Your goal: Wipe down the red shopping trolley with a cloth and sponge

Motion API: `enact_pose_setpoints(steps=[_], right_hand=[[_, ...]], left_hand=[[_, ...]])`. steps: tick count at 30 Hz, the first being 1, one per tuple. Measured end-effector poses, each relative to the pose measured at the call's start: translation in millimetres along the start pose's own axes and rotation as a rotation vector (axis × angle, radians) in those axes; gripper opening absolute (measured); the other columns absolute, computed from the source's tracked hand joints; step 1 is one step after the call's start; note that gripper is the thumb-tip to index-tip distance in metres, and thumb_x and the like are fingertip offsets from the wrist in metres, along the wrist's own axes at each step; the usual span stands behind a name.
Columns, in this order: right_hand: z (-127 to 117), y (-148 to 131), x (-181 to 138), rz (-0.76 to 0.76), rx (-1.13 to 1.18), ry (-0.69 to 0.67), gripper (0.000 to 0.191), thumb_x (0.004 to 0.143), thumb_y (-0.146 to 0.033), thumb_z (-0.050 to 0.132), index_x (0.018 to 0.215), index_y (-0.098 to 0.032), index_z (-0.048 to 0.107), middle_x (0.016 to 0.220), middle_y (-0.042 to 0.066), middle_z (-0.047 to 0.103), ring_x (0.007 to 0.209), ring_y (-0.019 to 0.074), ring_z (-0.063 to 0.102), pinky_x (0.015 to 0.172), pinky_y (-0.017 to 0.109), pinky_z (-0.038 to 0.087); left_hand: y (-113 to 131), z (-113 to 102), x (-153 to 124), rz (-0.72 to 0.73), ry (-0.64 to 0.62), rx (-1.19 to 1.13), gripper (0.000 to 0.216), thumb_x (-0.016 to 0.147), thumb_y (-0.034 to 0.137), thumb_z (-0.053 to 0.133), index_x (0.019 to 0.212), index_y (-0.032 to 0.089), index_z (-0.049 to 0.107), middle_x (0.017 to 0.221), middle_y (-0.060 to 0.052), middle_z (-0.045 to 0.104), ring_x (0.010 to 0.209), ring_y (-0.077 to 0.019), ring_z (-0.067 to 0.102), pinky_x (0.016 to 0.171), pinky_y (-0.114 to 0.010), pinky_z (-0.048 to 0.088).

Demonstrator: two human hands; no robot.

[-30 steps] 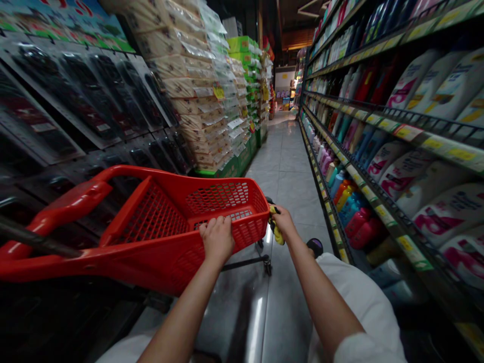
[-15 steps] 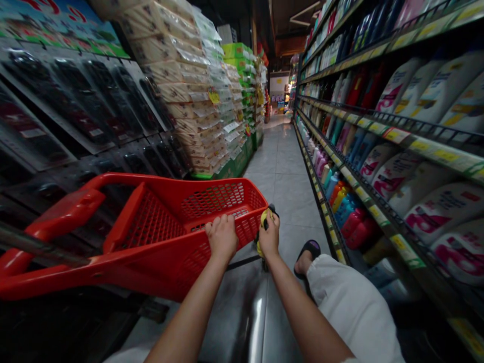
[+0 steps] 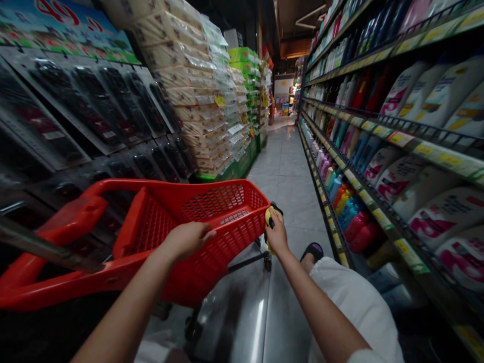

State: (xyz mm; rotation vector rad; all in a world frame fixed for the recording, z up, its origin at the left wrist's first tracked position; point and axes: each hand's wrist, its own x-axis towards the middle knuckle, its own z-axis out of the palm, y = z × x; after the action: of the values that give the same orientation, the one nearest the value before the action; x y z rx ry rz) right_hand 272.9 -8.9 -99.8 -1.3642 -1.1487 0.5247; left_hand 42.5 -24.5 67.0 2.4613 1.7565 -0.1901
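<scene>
Leftmost, a wall rack of dark hanging packets [image 3: 94,108] lines the aisle, with stacked wrapped packs [image 3: 196,85] further along it. Below, the red shopping cart [image 3: 159,237] stands on the tiled floor [image 3: 291,176], its handle toward the left edge of view and its mesh basket pointing down the aisle. The left hand [image 3: 185,239] reaches forward from a bare, outstretched arm and rests on the near rim of the basket, palm down, its fingers [image 3: 206,234] loosely curled over the rim rather than clamped. Just right of the basket's front corner, the right hand [image 3: 276,234] is extended with its wrist straight, fingers closed around a yellow cloth [image 3: 269,217] pressed against the cart's outer corner. Beneath the right forearm lie a white-trousered knee [image 3: 351,302] and a dark sandal [image 3: 313,249] on the floor. Along the right side, shelves of bottles [image 3: 397,151] run close beside the right arm.
</scene>
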Motion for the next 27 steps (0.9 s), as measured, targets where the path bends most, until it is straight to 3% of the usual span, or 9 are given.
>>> enact_pose_setpoints(steps=[2, 5, 8, 12, 17, 20, 24, 27], right_hand=[[5.1, -8.1, -7.6, -0.056, 0.071, -0.056, 0.061, 0.075, -0.009, 0.048, 0.134, -0.019, 0.059, 0.138, 0.01, 0.051, 0.131, 0.0203, 0.048, 0.114, 0.037, 0.035], [18.1, -33.1, -35.3, -0.193, 0.132, -0.123, 0.068, 0.071, -0.004, 0.048, 0.134, -0.027, 0.059, 0.133, 0.006, 0.056, 0.126, 0.0191, 0.051, 0.112, 0.036, 0.038], [23.5, -56.3, -51.3, -0.342, -0.046, -0.237, 0.083, 0.067, 0.0, 0.048, 0.143, -0.033, 0.049, 0.145, 0.001, 0.048, 0.125, 0.0213, 0.049, 0.108, 0.037, 0.042], [10.7, -58.0, -23.6, -0.388, -0.447, -0.372, 0.085, 0.068, 0.002, 0.049, 0.14, -0.042, 0.05, 0.15, -0.006, 0.044, 0.106, 0.0231, 0.055, 0.089, 0.037, 0.05], [1.1, -44.9, 19.1, -0.193, -0.615, -0.231, 0.075, 0.074, 0.001, 0.045, 0.14, -0.033, 0.052, 0.148, -0.002, 0.048, 0.102, 0.0233, 0.056, 0.085, 0.035, 0.049], [18.5, -58.1, -0.4, -0.181, -0.58, -0.239, 0.073, 0.074, -0.002, 0.047, 0.142, -0.029, 0.05, 0.151, 0.0, 0.044, 0.106, 0.0235, 0.055, 0.088, 0.034, 0.048], [42.6, -79.8, -46.2, -0.393, -0.484, -0.371, 0.081, 0.07, -0.003, 0.052, 0.144, -0.036, 0.046, 0.153, -0.006, 0.039, 0.102, 0.0201, 0.055, 0.089, 0.032, 0.049], [41.2, -71.0, -50.8, -0.446, -0.488, -0.367, 0.086, 0.07, -0.002, 0.052, 0.145, -0.042, 0.042, 0.153, -0.008, 0.04, 0.098, 0.0201, 0.054, 0.086, 0.033, 0.05]], left_hand=[[-14.9, -4.8, -3.2, 0.007, -0.113, -0.034, 0.039, 0.092, 0.046, 0.039, 0.086, 0.021, 0.068, 0.088, -0.008, 0.072, 0.08, -0.0222, 0.066, 0.066, -0.027, 0.041], [-17.2, -1.6, 0.6, 0.021, -0.132, -0.009, 0.043, 0.094, 0.046, 0.033, 0.08, 0.019, 0.062, 0.085, -0.01, 0.071, 0.076, -0.0216, 0.064, 0.064, -0.027, 0.039], [-13.3, 5.1, 7.3, 0.061, -0.134, 0.011, 0.038, 0.093, 0.043, 0.033, 0.074, 0.018, 0.056, 0.079, -0.009, 0.067, 0.071, -0.0204, 0.059, 0.062, -0.028, 0.037], [-17.5, 8.1, 8.5, 0.122, -0.185, -0.106, 0.035, 0.09, 0.045, 0.034, 0.072, 0.019, 0.049, 0.074, -0.004, 0.059, 0.068, -0.0175, 0.052, 0.061, -0.026, 0.036], [-14.7, 5.5, 6.8, 0.123, -0.204, -0.142, 0.032, 0.088, 0.043, 0.035, 0.072, 0.019, 0.047, 0.074, -0.003, 0.057, 0.068, -0.0161, 0.049, 0.062, -0.026, 0.036], [-6.8, 5.6, 10.9, 0.085, -0.166, -0.066, 0.028, 0.088, 0.036, 0.037, 0.071, 0.019, 0.05, 0.074, -0.005, 0.059, 0.068, -0.0163, 0.05, 0.063, -0.027, 0.036], [-3.2, 9.6, 15.2, 0.101, -0.136, -0.076, 0.027, 0.089, 0.03, 0.036, 0.073, 0.017, 0.054, 0.077, -0.006, 0.063, 0.071, -0.0171, 0.054, 0.064, -0.026, 0.038], [-4.7, 12.4, 12.9, 0.116, -0.127, -0.084, 0.028, 0.09, 0.031, 0.036, 0.075, 0.017, 0.055, 0.079, -0.008, 0.065, 0.071, -0.0176, 0.056, 0.065, -0.027, 0.038]])
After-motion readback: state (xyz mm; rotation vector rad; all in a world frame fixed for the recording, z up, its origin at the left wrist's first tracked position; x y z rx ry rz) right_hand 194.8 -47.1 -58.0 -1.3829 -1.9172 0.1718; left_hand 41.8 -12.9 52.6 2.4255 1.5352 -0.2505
